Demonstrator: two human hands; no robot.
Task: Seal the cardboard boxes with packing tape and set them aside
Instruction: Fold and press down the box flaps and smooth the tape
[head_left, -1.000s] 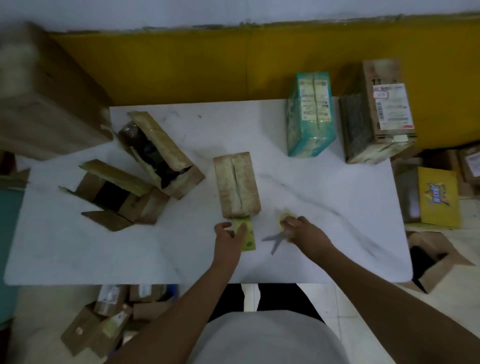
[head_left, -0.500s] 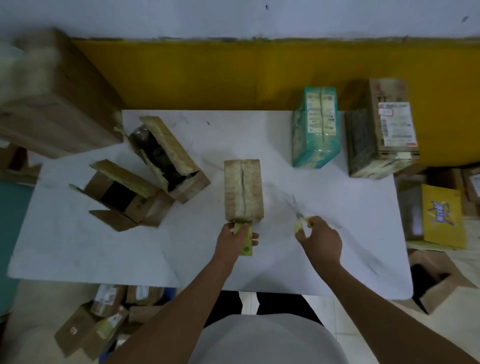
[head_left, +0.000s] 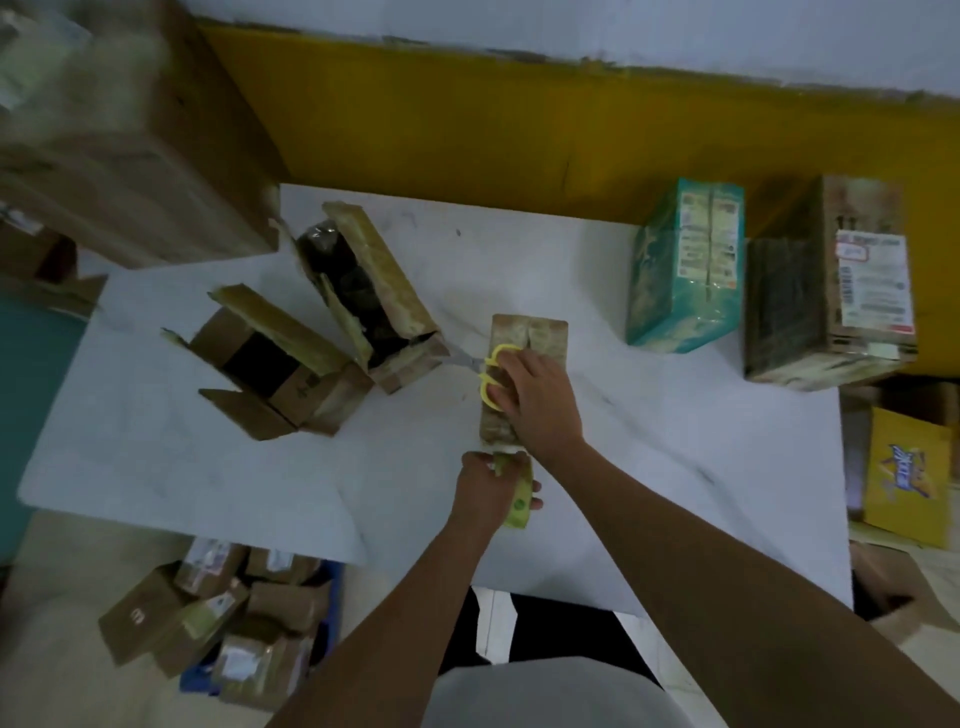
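Nearest in, the left grip (head_left: 485, 486) is wrapped round the tape (head_left: 521, 504), pinned at the near end of the box (head_left: 545, 332), which lies mid-desk with its top flaps shut. And here's the change: a second ago the right grip (head_left: 537, 397) was out on the bare desk (head_left: 260, 483) to the right of the box, and now it has swung in and sits on top of the box, fingers curled through the yellow scissors (head_left: 483, 374), blades pointing left. My read is that the tape is drawn out and the cut is coming, so this box is close to sealed but not yet set aside.

Now the murky part. Whether a strip already runs along the top seam I cannot tell, because the right grip covers most of it. The join between tape and box hides behind the left fingers.

Further out on the left, two open boxes (head_left: 291, 364) are waiting untaped, something dark inside the farther one. At the far right a teal box (head_left: 680, 270) and a labelled box (head_left: 831, 291) stand side by side. The carton (head_left: 130, 130) at top left is pure blur.
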